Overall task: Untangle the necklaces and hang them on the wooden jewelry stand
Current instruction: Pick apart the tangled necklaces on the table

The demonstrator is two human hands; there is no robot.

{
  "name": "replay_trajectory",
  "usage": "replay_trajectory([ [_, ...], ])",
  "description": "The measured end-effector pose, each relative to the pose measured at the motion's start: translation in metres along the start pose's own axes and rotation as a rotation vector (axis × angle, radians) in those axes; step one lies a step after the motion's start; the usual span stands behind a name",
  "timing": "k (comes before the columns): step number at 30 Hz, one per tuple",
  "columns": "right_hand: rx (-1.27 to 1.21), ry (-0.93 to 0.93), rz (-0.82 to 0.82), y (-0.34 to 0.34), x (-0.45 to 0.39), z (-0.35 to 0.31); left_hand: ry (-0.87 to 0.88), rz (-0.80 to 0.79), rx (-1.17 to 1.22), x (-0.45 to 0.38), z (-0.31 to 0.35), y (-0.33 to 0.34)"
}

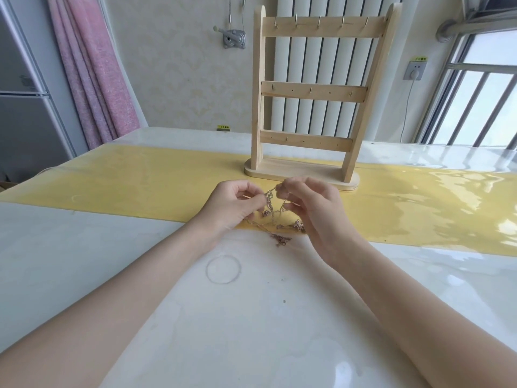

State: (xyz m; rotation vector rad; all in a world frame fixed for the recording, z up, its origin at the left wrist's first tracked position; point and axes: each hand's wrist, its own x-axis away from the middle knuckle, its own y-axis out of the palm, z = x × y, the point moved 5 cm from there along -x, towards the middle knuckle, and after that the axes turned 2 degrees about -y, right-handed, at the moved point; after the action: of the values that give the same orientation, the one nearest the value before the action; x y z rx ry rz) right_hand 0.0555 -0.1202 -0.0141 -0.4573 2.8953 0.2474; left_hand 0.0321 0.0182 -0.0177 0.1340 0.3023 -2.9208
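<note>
Both left hand (pixel 233 204) and right hand (pixel 306 204) pinching tangled rose-gold chain necklaces (pixel 275 212) above bench (pixel 223 317) (wooden stand (pixel 313 92) bare). Tugging apart risks tightening knots, snapping links.

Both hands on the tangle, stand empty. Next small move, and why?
Probably ease the hands apart to loosen the knot. The left hand and right hand both pinch the necklaces, still bunched with strands trailing on the table; the wooden jewelry stand has nothing on its hooks.
</note>
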Motion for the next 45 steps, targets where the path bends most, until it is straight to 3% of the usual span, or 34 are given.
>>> replay_trajectory([
  [2,-0.168,0.101,-0.094,0.005,0.003,0.000,0.012,0.037,-0.022,-0.001,0.000,-0.002],
  [6,-0.104,0.130,-0.164,0.007,0.004,0.001,-0.039,0.126,0.174,-0.002,0.000,-0.013],
  [14,0.109,-0.013,0.075,-0.011,0.000,0.000,0.018,-0.007,0.178,0.002,0.009,-0.007],
  [21,0.332,-0.081,-0.015,-0.002,0.002,-0.001,0.073,-0.068,0.109,0.003,0.010,-0.002],
  [24,0.385,-0.091,-0.019,0.001,0.003,-0.001,0.118,-0.074,0.021,0.002,0.009,-0.001],
  [29,0.377,-0.047,-0.085,0.005,0.007,-0.002,0.335,0.012,-0.439,0.006,0.014,0.004],
  [35,0.232,0.005,-0.102,0.008,0.007,-0.004,0.406,0.141,-0.579,0.004,0.017,-0.002],
  [37,0.084,0.027,-0.105,0.010,0.006,-0.006,0.275,0.217,-0.463,-0.003,0.012,-0.016],
  [39,-0.072,0.056,-0.116,0.014,0.007,-0.006,0.151,0.221,-0.181,-0.006,0.008,-0.022],
  [45,-0.156,0.128,-0.066,0.006,0.006,-0.002,-0.095,0.016,0.551,-0.004,0.006,-0.008],
])
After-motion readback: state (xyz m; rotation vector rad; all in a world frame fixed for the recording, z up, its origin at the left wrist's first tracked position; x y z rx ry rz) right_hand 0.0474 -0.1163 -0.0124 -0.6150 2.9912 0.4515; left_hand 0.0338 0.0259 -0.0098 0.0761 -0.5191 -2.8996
